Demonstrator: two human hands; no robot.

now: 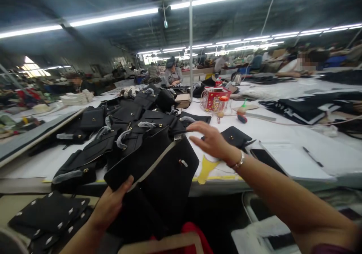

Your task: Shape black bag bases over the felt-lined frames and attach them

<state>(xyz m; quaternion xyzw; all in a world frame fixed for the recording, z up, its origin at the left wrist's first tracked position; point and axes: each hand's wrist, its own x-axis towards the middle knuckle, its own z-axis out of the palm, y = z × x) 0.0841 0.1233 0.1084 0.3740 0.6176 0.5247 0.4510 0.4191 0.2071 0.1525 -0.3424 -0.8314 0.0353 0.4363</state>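
Observation:
A black bag [172,171] is tilted in front of me at the table's edge, its flap [141,152] spread to the left and a pale edge running between flap and body. My left hand [111,203] is closed on the flap's lower left edge, thumb on top. Above the bag's upper right corner, my right hand [210,141] is open, fingers stretched to the left and apart. Its fingertips are close to a thin black strap [181,132]; whether they touch it I cannot tell. A small metal fitting with clear wrap [183,163] shows on the bag.
Several black bags with wrapped handles [127,112] are piled beyond. Right of them lie a yellow piece [207,167], a phone [267,159], white paper [294,159], a pen [312,156] and a red box [213,97]. Black pieces [51,212] are stacked lower left. Co-workers sit farther back.

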